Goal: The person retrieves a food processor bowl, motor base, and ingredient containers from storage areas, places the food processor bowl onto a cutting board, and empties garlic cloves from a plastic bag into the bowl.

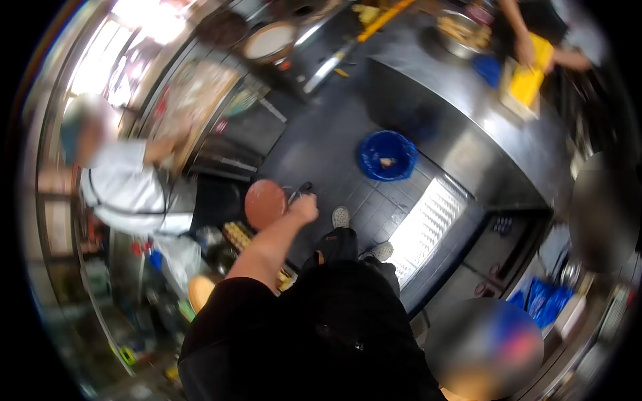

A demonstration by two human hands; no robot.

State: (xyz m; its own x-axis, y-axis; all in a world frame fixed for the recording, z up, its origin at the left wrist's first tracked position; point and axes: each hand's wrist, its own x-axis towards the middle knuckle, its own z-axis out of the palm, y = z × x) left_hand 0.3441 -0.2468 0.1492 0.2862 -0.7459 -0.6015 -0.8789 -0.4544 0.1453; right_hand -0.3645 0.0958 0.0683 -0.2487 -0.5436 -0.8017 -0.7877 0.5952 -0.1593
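Note:
My left hand point(305, 208) reaches forward with its fingers closed. A dark handle point(304, 189) with a thin metal part shows just beyond the fist, and I cannot make out the whole thing it belongs to. Close beside the hand, to the left, is a round vessel with a smooth reddish-brown surface point(265, 205); whether this is a lid or its contents is unclear. My right hand is out of sight.
A blue-lined bin point(388, 156) stands on the dark tiled floor point(314, 144), ahead of my shoes. Along the right runs a steel counter point(428, 73), where another person's hands hold a yellow block-like thing point(528, 73). A person in white point(127, 184) works at the left.

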